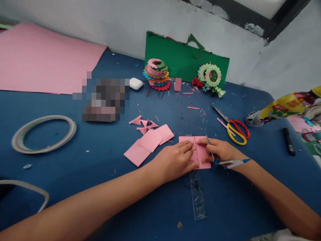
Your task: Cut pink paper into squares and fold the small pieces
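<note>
A small pink paper sheet [206,164] lies on the blue table, crossed lengthwise by a clear plastic ruler [198,197] that sticks out toward me. My left hand [175,157] rests on both, fingers spread and pressing down, thumb near the sheet's front edge. In my right hand [222,150] is a slim tool [212,155] with a thin metal leg and blue-and-white parts; its exact kind is unclear. That hand's fingertips touch the sheet's right side. Left of the sheet are overlapping pink paper pieces [137,152] and folded pink scraps [145,126].
Yellow-and-red-handled scissors [237,132] lie right, near a yellow-labelled bottle [281,107] and black pen [289,142]. A tape roll [18,137] is left; large pink paper [50,63] lies behind. Stacked paper rings [157,75] and a green board [175,53] stand by the wall.
</note>
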Demonstrator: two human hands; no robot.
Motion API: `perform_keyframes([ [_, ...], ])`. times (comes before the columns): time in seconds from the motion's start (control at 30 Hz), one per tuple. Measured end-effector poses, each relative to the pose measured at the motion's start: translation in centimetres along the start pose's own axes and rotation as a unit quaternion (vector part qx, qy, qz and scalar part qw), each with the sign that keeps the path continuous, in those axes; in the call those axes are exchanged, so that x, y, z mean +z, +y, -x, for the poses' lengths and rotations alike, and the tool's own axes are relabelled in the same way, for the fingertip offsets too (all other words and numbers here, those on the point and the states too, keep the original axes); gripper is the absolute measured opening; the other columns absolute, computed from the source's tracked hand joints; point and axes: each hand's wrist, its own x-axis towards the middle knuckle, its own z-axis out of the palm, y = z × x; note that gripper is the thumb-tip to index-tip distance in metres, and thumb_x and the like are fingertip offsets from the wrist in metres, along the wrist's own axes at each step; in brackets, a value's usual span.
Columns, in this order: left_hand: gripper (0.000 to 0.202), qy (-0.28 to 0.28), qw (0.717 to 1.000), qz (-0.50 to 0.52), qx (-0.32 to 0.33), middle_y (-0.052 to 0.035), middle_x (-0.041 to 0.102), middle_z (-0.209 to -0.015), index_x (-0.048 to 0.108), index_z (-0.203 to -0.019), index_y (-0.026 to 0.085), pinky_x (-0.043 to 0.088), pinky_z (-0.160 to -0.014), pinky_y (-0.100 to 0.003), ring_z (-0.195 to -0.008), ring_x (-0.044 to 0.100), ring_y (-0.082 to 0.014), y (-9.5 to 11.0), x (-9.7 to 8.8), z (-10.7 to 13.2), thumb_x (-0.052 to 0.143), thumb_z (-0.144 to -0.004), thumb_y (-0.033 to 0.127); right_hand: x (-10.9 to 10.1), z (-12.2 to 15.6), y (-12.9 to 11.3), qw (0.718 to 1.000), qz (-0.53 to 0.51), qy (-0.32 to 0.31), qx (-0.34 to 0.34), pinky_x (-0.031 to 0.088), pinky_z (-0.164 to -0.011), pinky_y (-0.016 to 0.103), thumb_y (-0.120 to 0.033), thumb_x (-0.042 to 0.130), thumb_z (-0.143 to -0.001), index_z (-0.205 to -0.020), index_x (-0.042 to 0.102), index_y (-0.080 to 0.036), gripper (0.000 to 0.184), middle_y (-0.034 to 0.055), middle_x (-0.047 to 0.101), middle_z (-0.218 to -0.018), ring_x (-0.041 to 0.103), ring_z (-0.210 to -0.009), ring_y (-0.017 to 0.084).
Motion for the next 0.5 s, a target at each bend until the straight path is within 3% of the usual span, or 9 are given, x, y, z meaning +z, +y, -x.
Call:
perform_keyframes([
  [0.13,0.036,0.026,1.000,-0.010,0.009,-0.0149,0.066,-0.109,0.064,-0.104,0.005,0.050,-0.091,-0.036,-0.103,0.061,-0.0256,-0.1,0.1,0.3,0.051,-0.088,0.035,0.6,0.3,0.0,0.999,-0.016,0.049,-0.015,0.051,-0.086,0.032,-0.036,0.054,-0.088,-0.071,0.053,-0.016,0.026,0.0141,0.060,-0.115,0.058,-0.107,0.020],
  [0.3,0.035,-0.018,0.999,0.023,-0.014,-0.0107,0.064,-0.113,0.060,-0.114,0.012,0.047,-0.090,-0.039,-0.104,0.058,-0.0243,-0.6,-0.7,0.1,0.051,-0.089,0.034,1.1,0.3,0.3,0.995,0.002,0.081,-0.057,0.052,-0.083,0.038,-0.033,0.050,-0.091,-0.068,0.054,-0.015,0.029,0.0159,0.060,-0.113,0.058,-0.104,0.023],
  [0.5,0.039,-0.031,0.999,0.023,-0.034,-0.0100,0.062,-0.116,0.060,-0.114,0.014,0.043,-0.094,-0.041,-0.112,0.054,-0.0259,-0.8,-0.9,0.3,0.055,-0.086,0.041,1.2,0.3,0.2,0.995,0.008,0.080,-0.052,0.049,-0.082,0.039,-0.030,0.051,-0.091,-0.070,0.056,-0.014,0.026,0.0164,0.060,-0.113,0.058,-0.103,0.022],
])
